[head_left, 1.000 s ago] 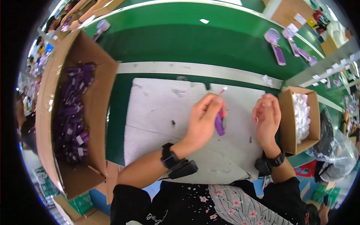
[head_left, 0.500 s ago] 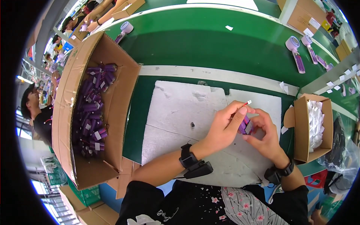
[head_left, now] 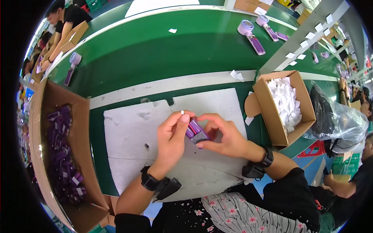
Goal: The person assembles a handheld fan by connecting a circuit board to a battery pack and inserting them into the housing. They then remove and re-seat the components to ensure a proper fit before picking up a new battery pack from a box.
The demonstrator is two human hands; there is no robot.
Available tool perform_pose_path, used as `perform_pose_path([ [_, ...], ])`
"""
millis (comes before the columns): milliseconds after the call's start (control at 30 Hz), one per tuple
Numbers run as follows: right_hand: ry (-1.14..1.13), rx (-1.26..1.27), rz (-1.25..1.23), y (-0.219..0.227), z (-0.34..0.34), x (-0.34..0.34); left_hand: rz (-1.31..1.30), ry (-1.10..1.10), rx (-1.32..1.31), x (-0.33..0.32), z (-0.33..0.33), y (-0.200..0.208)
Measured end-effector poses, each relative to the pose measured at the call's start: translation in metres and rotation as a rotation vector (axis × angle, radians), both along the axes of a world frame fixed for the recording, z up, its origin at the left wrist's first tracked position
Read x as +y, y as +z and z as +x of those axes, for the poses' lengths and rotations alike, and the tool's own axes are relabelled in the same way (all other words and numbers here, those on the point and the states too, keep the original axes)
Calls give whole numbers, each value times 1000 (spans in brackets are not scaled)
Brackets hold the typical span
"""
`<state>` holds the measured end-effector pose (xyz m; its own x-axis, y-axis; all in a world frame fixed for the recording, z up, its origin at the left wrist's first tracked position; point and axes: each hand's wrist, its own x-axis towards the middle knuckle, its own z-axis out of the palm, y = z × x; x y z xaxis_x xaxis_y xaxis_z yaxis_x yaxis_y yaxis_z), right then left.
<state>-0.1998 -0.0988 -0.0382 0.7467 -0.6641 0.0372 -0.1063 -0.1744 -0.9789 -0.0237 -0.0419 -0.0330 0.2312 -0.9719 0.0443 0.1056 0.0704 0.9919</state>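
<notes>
Green worktop spans a busy workshop, where a person holds a purple battery pack over a white foam sheet. The left hand is clamped on the pack's left side, a small white plug showing at the tips of its thumb and forefinger. The right hand grips the opposite side, its thumb beside a grey patch on the near end. Black wristbands circle both wrists. At left, a large cardboard box holds a heap of similar purple packs; at right, a smaller carton is filled with white paper slips. Beyond a pale rail, lilac handheld fans lie on the green surface, some near a metal post dotted with white tags. Past the carton sit a black bag, a clear plastic bag and a red stool. At upper left, a co-worker in black reaches across the far bench.
</notes>
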Motion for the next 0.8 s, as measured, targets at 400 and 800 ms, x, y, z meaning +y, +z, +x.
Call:
perform_pose_path([
  [400, 51, -148, -67, -3, 3, -2, 180, 12, 265, 1, 7, 2],
  [800, -15, -116, -40, 1, 5, -1, 205, 38, 236, 1, 6, 4],
])
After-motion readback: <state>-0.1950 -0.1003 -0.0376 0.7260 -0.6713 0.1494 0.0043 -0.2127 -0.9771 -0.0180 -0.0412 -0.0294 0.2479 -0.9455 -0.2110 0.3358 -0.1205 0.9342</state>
